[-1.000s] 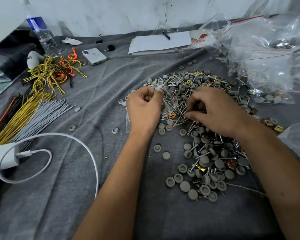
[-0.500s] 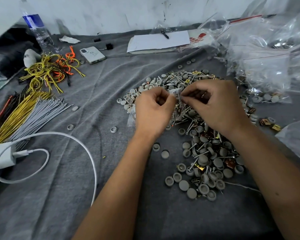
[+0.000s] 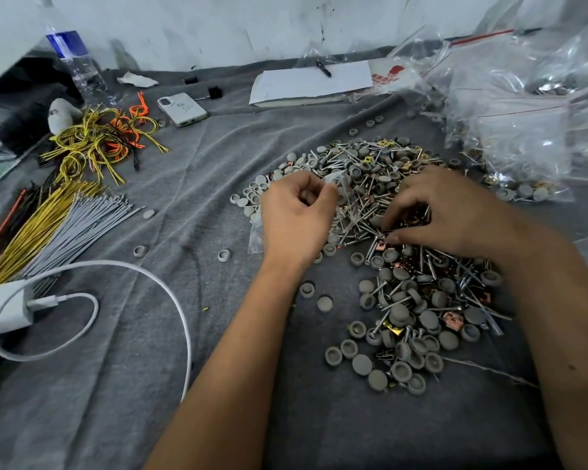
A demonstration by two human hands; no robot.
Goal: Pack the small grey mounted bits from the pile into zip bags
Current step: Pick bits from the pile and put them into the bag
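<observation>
Grey bits (image 3: 401, 313) heaped with screws across centre-right of the grey cloth (image 3: 150, 385); left hand (image 3: 296, 215) curled, pinching a clear zip bag (image 3: 340, 184) at the pile's left edge; right hand (image 3: 452, 212) clawed down into the pile, fingertips buried, perhaps gripping something; filled bags (image 3: 523, 130) upper right.
</observation>
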